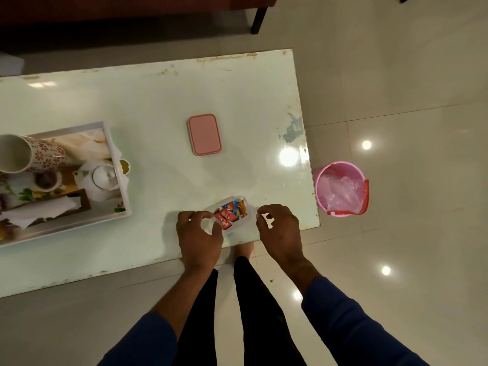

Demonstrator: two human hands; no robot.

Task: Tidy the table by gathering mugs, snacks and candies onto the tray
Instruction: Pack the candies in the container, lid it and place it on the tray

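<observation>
We gather candies: left hand (199, 233) grips the candy box (233, 215), right hand (280, 228) grasp unclear; next, tray (127, 204) at 9 o'clock

One each: tray (79, 224), mug (31, 154), teapot (101, 180), lid (203, 134), candy box (233, 213), bin (340, 188).

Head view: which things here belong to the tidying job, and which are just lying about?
Job:
- tray
- flowered mug, already on it
- candy box, between left hand and right hand
- pink lid, probably the box's cover

Lying about:
- teapot, on the tray
- pink bin, on the floor beside the table
</observation>
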